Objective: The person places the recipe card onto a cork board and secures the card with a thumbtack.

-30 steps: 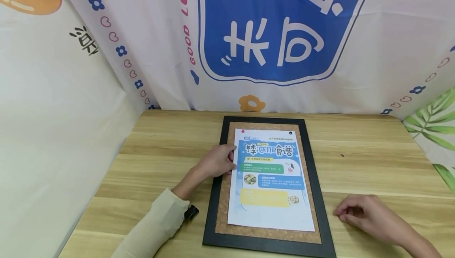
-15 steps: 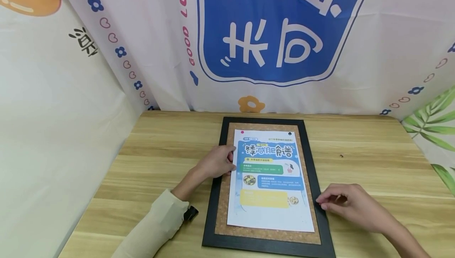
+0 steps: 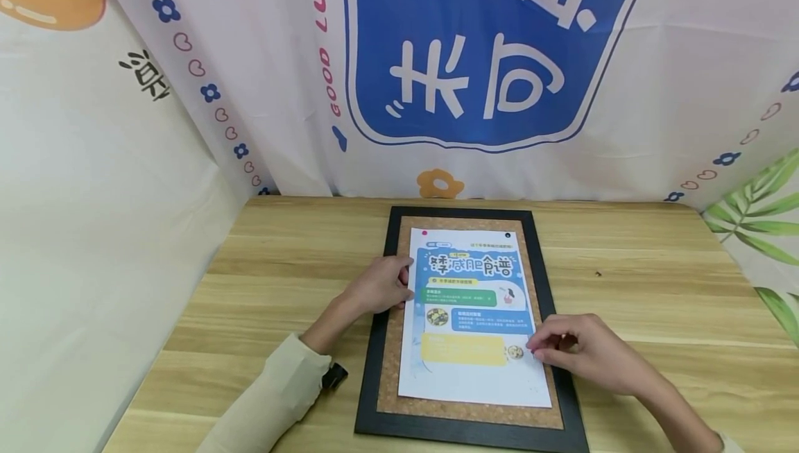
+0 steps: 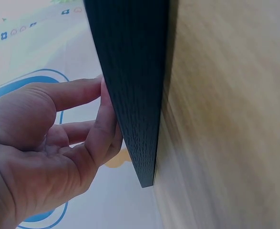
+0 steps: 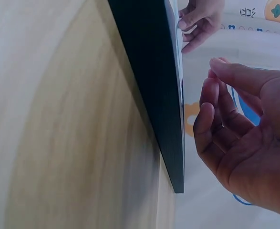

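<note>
A printed sheet (image 3: 462,385) with a blue, green and yellow design lies on a black-framed cork board (image 3: 465,411). A pink pushpin (image 3: 424,233) and a black pushpin (image 3: 508,235) sit at its upper corners. My left hand (image 3: 381,284) rests at the sheet's left edge, thumb and fingers touching it with a gap between them. My right hand (image 3: 580,349) is over the board's right side, its thumb and forefinger pinched together by the sheet's right edge. Something tiny seems to be in that pinch, mostly hidden. In the right wrist view, the right hand's fingers (image 5: 223,109) are curled.
The board lies on a wooden table (image 3: 268,259). A tiny dark speck (image 3: 598,273) is on the wood right of the board. A white printed curtain (image 3: 299,141) hangs along the table's back edge, with a white cloth (image 3: 125,231) at the left.
My right hand has moved left from the bare table, across the frame's right side to the sheet's edge, still pinching. The left hand has stayed in place.
</note>
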`<action>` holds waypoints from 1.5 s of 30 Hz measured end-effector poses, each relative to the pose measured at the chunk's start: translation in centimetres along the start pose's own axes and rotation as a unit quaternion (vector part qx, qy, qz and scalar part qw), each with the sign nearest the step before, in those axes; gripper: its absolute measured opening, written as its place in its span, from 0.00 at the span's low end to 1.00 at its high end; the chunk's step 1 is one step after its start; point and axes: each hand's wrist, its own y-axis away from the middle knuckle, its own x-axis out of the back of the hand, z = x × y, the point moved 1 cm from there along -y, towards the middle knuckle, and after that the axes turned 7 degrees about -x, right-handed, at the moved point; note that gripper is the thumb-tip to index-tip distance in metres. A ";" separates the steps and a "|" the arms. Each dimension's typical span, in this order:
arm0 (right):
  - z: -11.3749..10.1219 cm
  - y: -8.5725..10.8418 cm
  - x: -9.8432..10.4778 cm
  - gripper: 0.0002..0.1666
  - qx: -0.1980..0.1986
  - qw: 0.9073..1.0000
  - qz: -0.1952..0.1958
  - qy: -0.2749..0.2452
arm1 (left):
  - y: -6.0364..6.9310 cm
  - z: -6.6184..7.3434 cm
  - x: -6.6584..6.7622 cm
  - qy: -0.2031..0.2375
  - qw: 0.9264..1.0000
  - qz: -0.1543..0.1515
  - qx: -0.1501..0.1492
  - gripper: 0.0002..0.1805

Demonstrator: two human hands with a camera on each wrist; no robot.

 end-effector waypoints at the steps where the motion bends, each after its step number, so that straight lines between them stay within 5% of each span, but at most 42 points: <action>1: -0.1 -0.2 -0.2 0.04 0.001 1.000 -0.004 -0.004 | 0.0 0.0 0.0 -0.001 1.000 0.000 0.000 0.07; 33: -5.7 -5.0 -5.1 0.05 0.044 0.990 -0.132 -0.010 | -0.2 -0.1 0.0 -0.007 1.000 0.001 0.000 0.07; 45: -7.0 -5.6 -6.1 0.07 0.049 0.987 -0.150 0.015 | -0.1 -0.2 -0.2 -0.011 1.000 0.005 0.002 0.08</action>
